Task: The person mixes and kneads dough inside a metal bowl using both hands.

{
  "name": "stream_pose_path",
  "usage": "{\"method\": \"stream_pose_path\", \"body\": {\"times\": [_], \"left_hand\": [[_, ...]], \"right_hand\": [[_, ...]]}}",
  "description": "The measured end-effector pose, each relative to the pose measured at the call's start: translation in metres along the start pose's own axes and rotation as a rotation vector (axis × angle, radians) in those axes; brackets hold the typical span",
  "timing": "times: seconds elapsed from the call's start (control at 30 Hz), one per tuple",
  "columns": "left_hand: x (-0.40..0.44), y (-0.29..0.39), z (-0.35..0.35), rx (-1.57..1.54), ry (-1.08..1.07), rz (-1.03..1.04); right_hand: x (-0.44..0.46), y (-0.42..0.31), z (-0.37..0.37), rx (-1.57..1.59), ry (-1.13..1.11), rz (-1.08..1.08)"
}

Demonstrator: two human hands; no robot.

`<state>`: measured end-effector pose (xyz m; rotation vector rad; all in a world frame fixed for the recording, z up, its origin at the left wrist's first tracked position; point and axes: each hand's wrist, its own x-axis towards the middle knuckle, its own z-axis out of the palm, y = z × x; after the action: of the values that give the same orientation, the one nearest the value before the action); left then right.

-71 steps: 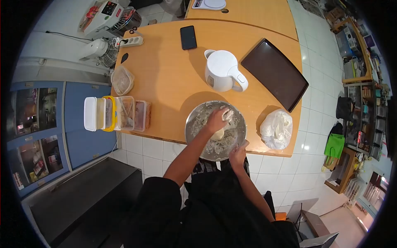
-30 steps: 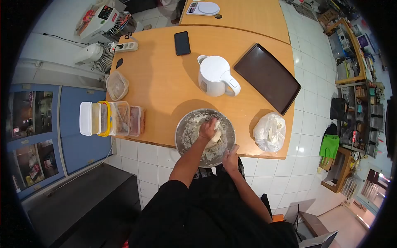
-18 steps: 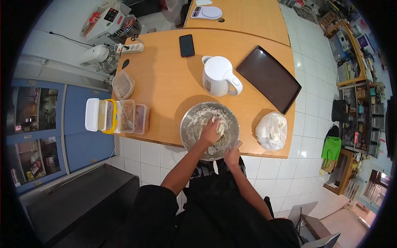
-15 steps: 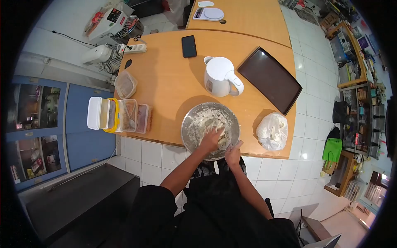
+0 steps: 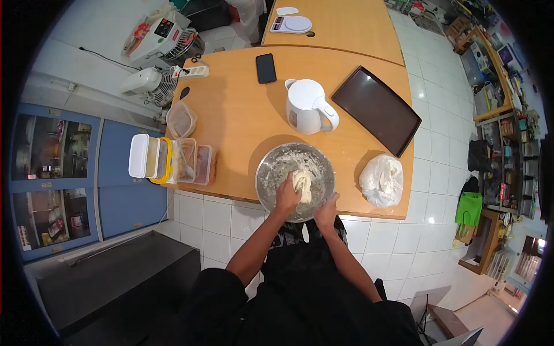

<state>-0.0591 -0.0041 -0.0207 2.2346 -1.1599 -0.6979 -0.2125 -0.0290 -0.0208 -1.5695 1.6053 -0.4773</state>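
Note:
A metal mixing bowl (image 5: 266,195) stands at the table's front edge, its inner wall smeared with flour and sticky bits. Inside it lies a pale lump of dough (image 5: 303,185). My left hand (image 5: 287,197) is in the bowl, its fingers curled round the dough's left side. At the bowl's lower right, my right hand (image 5: 326,213) grips the rim. To the right of the bowl sits a white plastic bag (image 5: 381,181) with pale contents. Behind the bowl is a white kettle (image 5: 307,106), its handle pointing right.
Lidded plastic containers (image 5: 202,164) line the table's left edge, near an open tub (image 5: 182,120). A dark tray (image 5: 378,111) lies at the right and a phone (image 5: 266,68) towards the back. A power strip (image 5: 190,72) is at the back left. A scale (image 5: 291,24) rests on the farther table.
My left hand has shifted slightly left and now clasps the dough, which shows as a lump. Earlier its fingers were spread over the mixture. My right hand stays on the rim. The view has shifted slightly.

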Motion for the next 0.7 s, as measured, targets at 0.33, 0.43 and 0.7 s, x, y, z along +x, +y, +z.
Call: {"method": "stream_pose_path", "body": {"times": [0.33,0.43,0.7], "left_hand": [[-0.035,0.025,-0.004,0.395,-0.105,0.006],[-0.045,0.022,-0.005,0.209,-0.094,0.153],[-0.02,0.002,0.043,0.332,-0.231,0.047]], "right_hand": [[-0.005,0.003,0.0,-0.007,0.006,-0.04],[-0.004,0.004,0.002,-0.013,0.009,-0.064],[0.002,0.009,0.0,-0.017,-0.075,-0.052]]}}
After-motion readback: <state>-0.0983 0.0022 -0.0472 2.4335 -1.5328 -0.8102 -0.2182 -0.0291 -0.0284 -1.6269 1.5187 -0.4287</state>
